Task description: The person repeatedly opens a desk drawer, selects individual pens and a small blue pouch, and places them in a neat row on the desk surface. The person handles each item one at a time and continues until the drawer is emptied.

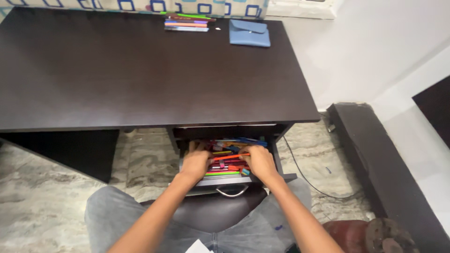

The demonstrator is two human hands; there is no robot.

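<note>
— So, where are both hands?
— Inside the open dark wooden drawer at six o'clock under the dark brown worktop. The right hand pinches a thin orange pen, fingers closed on it. The left hand rests curled on the pile of coloured pens; its grip I cannot tell.
— And at twelve o'clock?
— A row of coloured pens beside a flat blue pouch.
</note>
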